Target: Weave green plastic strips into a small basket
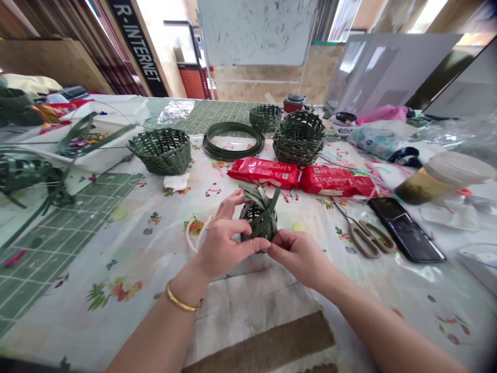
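Left hand (227, 241) clasps the small basket (267, 220); right hand (295, 255) pinches its lower edge. Patterned cloth (322, 228) separates it from scissors (353, 236).

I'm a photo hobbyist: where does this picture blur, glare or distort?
Head view: the cup at far right looks stretched; head view: red packets show shiny highlights; head view: writing on the whiteboard is too blurred to read, while the small green basket looks clearer.

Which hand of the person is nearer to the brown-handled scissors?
Right. The right hand is left of the scissors, apart; the left hand is farther left, at the small woven basket.
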A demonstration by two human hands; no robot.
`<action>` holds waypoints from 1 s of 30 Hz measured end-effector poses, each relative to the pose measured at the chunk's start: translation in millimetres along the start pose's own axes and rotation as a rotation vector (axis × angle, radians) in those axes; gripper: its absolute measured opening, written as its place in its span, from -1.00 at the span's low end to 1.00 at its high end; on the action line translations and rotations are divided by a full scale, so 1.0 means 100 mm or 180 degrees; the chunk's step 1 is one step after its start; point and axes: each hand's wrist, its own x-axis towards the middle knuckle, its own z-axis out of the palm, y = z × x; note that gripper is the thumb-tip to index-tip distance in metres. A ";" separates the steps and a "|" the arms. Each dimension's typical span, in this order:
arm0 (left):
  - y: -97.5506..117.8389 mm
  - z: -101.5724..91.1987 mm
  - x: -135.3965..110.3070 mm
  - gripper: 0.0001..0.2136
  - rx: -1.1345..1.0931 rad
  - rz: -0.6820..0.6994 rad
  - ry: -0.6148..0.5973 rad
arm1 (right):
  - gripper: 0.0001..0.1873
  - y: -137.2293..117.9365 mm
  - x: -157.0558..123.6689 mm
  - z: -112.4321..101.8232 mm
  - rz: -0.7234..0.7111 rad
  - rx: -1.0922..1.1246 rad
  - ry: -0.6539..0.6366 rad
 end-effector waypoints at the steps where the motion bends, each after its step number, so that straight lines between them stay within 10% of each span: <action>1: -0.02 0.01 0.00 -0.79 0.0056 0.0038 -0.0050 | -0.67 -0.01 0.00 0.00 -0.0028 -0.0059 0.0012; 23: -0.20 0.08 0.07 -0.86 -0.0528 -0.0335 -0.0603 | -0.73 -0.08 0.00 -0.02 -0.0702 -0.0785 0.0014; 30: -0.41 0.10 0.02 -0.90 -0.1054 -0.0604 0.0019 | -0.76 -0.07 -0.03 -0.25 -0.0882 -0.1505 0.0084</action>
